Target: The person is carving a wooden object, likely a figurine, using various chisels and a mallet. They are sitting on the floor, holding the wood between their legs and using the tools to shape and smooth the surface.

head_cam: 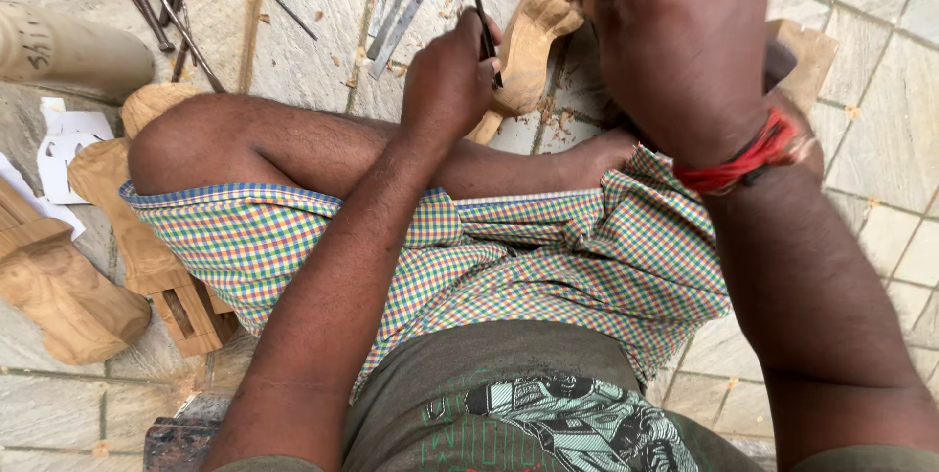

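A floor-level woodcarving workshop: grey stone floor tiles point(303, 2) strewn with wood chips point(562, 120), thin dark metal chisels point(161, 2) far left, flat steel files point(399, 7), and pale half-carved wooden blocks point(68, 296) near left.

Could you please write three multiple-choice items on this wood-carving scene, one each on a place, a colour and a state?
1. Where do the flat metal blades lie?
A. on the tiled floor beyond the left hand
B. in the lap
C. on the checked cloth

2. What colour is the thread band on the right wrist?
A. blue
B. red
C. white

3. How does the left hand stand?
A. open and flat
B. closed around a thin dark tool
C. resting on the knee

Answers: 1 A, they rest on tiles above the hand; 2 B, the band is plainly red; 3 B, its fingers wrap the tool set against the carved wood piece.
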